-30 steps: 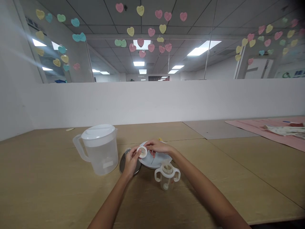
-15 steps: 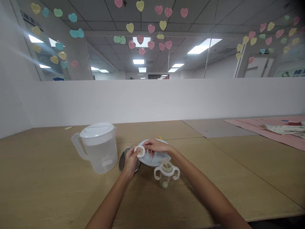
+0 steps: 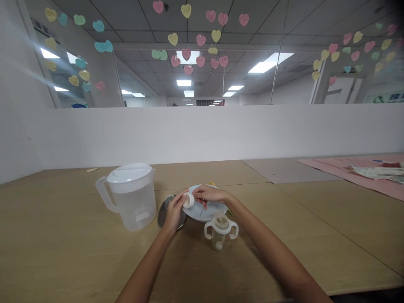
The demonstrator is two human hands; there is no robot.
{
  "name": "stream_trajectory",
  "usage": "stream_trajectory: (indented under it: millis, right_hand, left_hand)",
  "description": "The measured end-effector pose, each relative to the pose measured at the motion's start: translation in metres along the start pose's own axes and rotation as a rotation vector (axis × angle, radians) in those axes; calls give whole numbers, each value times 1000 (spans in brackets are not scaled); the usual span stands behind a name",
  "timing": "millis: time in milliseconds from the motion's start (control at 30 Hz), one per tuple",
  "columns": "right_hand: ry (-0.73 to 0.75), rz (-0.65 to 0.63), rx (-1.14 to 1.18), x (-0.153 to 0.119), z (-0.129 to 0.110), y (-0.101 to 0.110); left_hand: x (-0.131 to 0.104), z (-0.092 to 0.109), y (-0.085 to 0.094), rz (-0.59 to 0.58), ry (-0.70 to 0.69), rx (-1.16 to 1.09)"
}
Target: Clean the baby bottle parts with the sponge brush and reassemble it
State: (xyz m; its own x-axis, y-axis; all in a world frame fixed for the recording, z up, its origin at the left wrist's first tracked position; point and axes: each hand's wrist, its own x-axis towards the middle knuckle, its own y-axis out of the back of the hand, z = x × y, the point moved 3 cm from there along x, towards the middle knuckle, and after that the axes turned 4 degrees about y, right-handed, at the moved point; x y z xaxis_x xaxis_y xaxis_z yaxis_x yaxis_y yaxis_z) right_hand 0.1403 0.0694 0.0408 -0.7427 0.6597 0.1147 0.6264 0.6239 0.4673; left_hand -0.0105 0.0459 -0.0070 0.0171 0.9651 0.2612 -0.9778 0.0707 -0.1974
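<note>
Item 1, writing: no brand or label is reading clearly on any object on the table; the pitcher [image 3: 131,195] is showing a pale rectangular patch low on its side, too blurred to read. The heart-shaped notes [image 3: 186,54] on the glass are carrying marks too small to read, and a green sign at the far right edge is only partly showing.

Item 2, grip: the left hand [image 3: 174,211] and the right hand [image 3: 210,195] are both pinching a small white ring cap [image 3: 188,200] between their fingertips, fingers drawn narrow around it. The cap is being held in the air just above the near-left rim of the pale blue plate [image 3: 205,212], with the round metal lid [image 3: 164,215] lying under the left hand.

Item 3, surroundings: the two-handled baby bottle [image 3: 221,231] is standing upright and uncapped on the wooden table [image 3: 63,252], just in front of the plate and apart from both hands. The pitcher, lid on and holding clear water, is standing to the left of the metal lid. A pink cloth [image 3: 362,172] is lying at the far right.

Item 4, change: half a second ago the cap was showing its round open face to the camera; now it is tilting edge-on, showing its side wall. Both hands are staying in nearly the same place, and the bottle, plate and pitcher are sitting as before.
</note>
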Motion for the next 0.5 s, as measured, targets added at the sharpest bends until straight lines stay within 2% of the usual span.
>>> stream_trajectory:
  millis: [133,300,500]
  right_hand:
    - [-20,-27,-22,-2,-3,-3]
    - [-32,-8,38,-3,-5,-2]
    - [-65,46,56,1,5,-2]
  left_hand:
    - [-1,2,0,-11,-9,53]
    - [0,0,-2,-78,0,-5]
    - [-2,1,-2,-62,-22,31]
